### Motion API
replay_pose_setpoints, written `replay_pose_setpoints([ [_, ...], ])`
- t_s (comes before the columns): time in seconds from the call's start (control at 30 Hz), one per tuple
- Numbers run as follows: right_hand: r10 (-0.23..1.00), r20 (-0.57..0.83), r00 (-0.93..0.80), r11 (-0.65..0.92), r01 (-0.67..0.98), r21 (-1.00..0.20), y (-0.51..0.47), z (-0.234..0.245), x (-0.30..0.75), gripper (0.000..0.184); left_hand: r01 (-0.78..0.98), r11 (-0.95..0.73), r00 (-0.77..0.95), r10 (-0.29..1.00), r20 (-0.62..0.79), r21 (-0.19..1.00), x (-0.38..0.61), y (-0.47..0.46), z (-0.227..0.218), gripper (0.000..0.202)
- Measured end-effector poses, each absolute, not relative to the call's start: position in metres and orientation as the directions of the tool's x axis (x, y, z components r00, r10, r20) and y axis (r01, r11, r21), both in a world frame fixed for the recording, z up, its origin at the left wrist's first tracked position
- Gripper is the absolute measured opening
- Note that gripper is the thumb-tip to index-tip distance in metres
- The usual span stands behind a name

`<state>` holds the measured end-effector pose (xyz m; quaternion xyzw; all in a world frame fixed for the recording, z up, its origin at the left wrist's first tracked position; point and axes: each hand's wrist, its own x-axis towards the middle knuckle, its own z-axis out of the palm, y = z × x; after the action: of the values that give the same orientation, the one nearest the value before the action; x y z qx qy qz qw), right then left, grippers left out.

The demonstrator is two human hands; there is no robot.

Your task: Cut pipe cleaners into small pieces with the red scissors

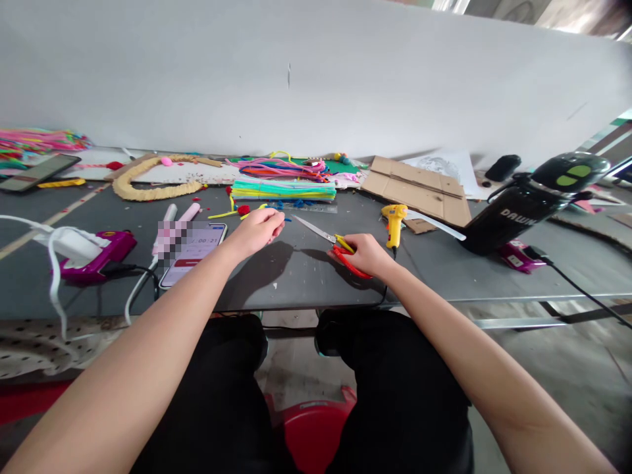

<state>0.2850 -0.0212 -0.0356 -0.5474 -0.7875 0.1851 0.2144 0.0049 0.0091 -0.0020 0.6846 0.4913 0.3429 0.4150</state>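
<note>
Though silver-bladed, bright red-and-yellow-handled scissors (pixel 326 235)

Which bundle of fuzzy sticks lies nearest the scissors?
The turquoise and yellow bundle, between the scissors and the mostly pink bundle behind it; the multicoloured bundle lies far left.

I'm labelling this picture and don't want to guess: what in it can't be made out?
All in the head view:
Whatever the left hand may hold: hidden by its curled fingers.
Lit phone: its screen is partly masked by pixelation.
Printed sheet: lower part covered by cardboard.
Bundle of fuzzy stems at far left: cut off by the picture's left edge.
</note>
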Motion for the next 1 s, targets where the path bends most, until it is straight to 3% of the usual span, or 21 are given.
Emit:
replay_pose_setpoints([
  [1.0, 0.934, 0.138, -0.329, 0.354, 0.801, -0.484, -0.0185, -0.0372, 0.2846, 0.046, 0.500, -0.243, 0.270, 0.956, 0.117, 0.831, 0.0029, 0.0097, -0.0029, 0.039],
])
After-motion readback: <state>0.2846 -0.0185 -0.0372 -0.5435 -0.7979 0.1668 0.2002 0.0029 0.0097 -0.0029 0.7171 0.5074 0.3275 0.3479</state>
